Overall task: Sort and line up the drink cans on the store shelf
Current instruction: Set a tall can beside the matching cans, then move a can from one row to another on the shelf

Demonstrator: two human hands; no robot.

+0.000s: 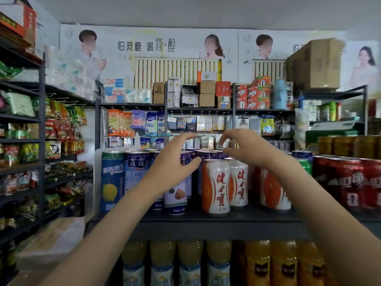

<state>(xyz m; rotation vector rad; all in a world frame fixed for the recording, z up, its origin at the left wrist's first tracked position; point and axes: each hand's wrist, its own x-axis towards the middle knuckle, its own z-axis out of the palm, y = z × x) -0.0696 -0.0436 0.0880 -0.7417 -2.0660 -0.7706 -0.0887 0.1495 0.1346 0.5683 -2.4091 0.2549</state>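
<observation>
Your left hand (175, 159) and right hand (245, 149) hover over purple cans (208, 155), fingers apart, gripping nothing. Sorting step; next, pick one can, clear orange-white can (215, 186).

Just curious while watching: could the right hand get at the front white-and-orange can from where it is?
Probably yes. The right hand hovers open just above and behind the front white-and-orange can, which stands at the shelf's front edge with nothing before it or over its top.

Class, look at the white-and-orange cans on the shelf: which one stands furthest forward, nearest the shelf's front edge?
The white-and-orange can directly below the gap between the hands. Its base sits lowest in view, ahead of its two look-alikes to the right, which stand further back.
</observation>
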